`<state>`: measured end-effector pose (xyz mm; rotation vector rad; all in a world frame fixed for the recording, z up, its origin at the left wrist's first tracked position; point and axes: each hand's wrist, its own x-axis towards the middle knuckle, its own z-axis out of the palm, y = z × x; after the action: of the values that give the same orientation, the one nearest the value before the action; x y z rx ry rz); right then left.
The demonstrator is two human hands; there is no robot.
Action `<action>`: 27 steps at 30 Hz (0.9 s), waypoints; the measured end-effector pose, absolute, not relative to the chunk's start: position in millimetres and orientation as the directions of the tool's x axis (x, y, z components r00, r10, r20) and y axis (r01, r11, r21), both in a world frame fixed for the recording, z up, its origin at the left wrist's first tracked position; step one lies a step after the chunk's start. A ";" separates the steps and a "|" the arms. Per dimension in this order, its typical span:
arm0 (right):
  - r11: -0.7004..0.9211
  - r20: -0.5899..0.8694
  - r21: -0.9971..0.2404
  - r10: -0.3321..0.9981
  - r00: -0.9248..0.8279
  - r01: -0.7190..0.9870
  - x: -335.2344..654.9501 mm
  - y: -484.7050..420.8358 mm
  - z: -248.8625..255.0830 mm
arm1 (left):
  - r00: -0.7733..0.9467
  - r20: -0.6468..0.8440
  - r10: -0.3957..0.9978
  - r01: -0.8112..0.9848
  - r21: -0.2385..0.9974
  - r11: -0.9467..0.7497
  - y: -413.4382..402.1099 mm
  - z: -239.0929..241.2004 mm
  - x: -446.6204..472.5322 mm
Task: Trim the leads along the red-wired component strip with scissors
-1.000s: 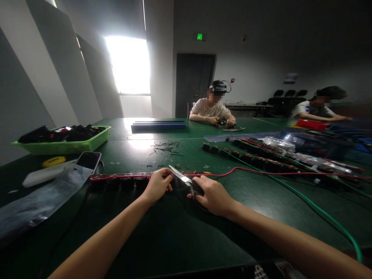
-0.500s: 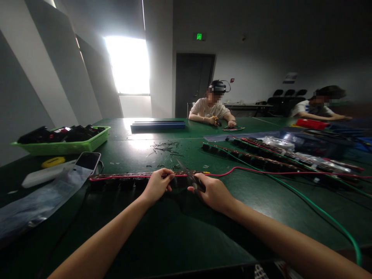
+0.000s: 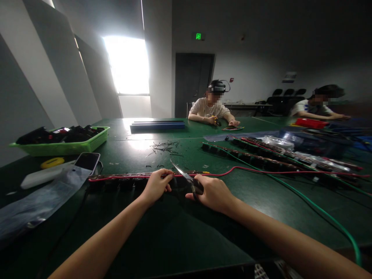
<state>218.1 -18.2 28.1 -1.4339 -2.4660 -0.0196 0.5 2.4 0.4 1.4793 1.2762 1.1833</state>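
Note:
A long dark strip of components (image 3: pixel 119 180) with a red wire (image 3: pixel 250 170) along it lies across the green table (image 3: pixel 180 232). My left hand (image 3: pixel 157 186) is closed around the strip near its middle. My right hand (image 3: pixel 213 192) grips a pair of scissors (image 3: pixel 184 176), the blades pointing up and left over the strip, right beside my left hand's fingers.
A green basket (image 3: pixel 62 145) of dark parts, a yellow tape measure (image 3: pixel 52 162), a phone (image 3: pixel 88 160) and plastic bags (image 3: pixel 37 201) lie at left. More strips (image 3: pixel 261 157), a green wire (image 3: pixel 314 205) and wire offcuts (image 3: pixel 164 147) lie beyond. Two people sit at the far side.
The scissors' blades have come up and catch the light again after dipping to the strip half a second ago. My left hand keeps its hold on the strip.

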 end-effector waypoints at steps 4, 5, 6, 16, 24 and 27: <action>0.519 0.231 -0.113 0.843 -0.486 0.847 217.1 -21.1 30.3 | 0.045 0.128 0.991 0.212 0.968 -0.135 3.6 -1.2 -0.2; 0.519 0.227 -0.108 0.843 -0.487 0.848 216.9 -21.6 30.7 | 0.046 0.127 0.991 0.212 0.968 -0.134 3.8 -1.3 -0.3; 0.519 0.223 -0.104 0.843 -0.489 0.848 216.8 -22.0 31.0 | 0.047 0.127 0.991 0.211 0.968 -0.134 4.0 -1.4 -0.3; 0.522 0.215 -0.052 0.838 -0.501 0.851 213.6 -24.5 31.3 | 0.056 0.146 0.988 0.181 0.971 -0.154 3.6 -1.8 0.0; 0.538 0.231 -0.061 0.827 -0.513 0.841 216.3 -21.0 26.7 | 0.062 0.155 0.986 0.182 0.970 -0.164 3.9 -1.5 0.3; 0.534 0.239 -0.075 0.830 -0.505 0.842 217.2 -19.3 25.0 | 0.072 0.155 0.985 0.187 0.968 -0.166 4.0 -1.2 0.0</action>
<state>217.2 -19.3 25.0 -1.4058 -2.5280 -0.0738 0.0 4.0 -1.2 1.5002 1.2258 1.1864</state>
